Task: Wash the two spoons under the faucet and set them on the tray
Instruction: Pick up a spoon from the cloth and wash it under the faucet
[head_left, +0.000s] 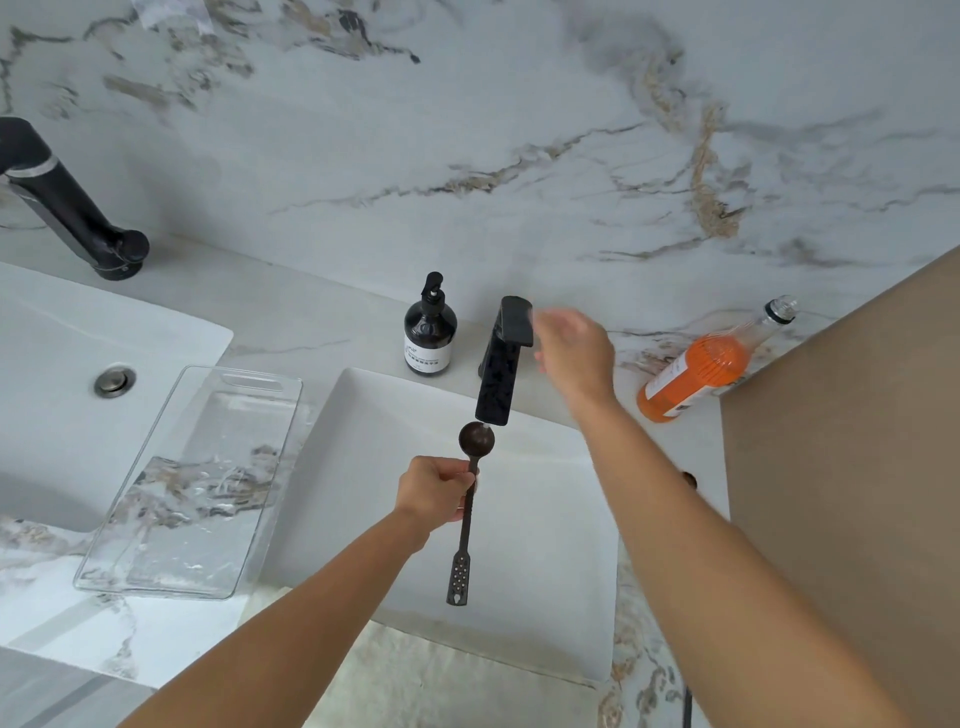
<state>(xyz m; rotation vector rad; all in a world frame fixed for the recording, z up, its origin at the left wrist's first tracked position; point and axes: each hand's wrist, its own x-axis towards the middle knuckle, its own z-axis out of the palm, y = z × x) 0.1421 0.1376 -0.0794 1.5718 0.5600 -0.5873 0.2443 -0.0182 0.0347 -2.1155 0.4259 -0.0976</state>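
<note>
One spoon under the faucet

One dark spoon (467, 499), bowl just below the faucet (503, 364) spout over the sink (545, 519), is gripped by the left hand (435, 491). Right hand (574, 351), blurred and loosely open, sits beside the faucet handle. The clear tray (192, 483) lies left.

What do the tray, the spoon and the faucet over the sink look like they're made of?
Tray: clear plastic or acrylic, glossy; the marble counter shows through it. Spoon: dark brown with a matte look, likely wood, though dark metal is possible. Faucet: probably metal with a matte black coating, hard-edged and barely reflective.
</note>
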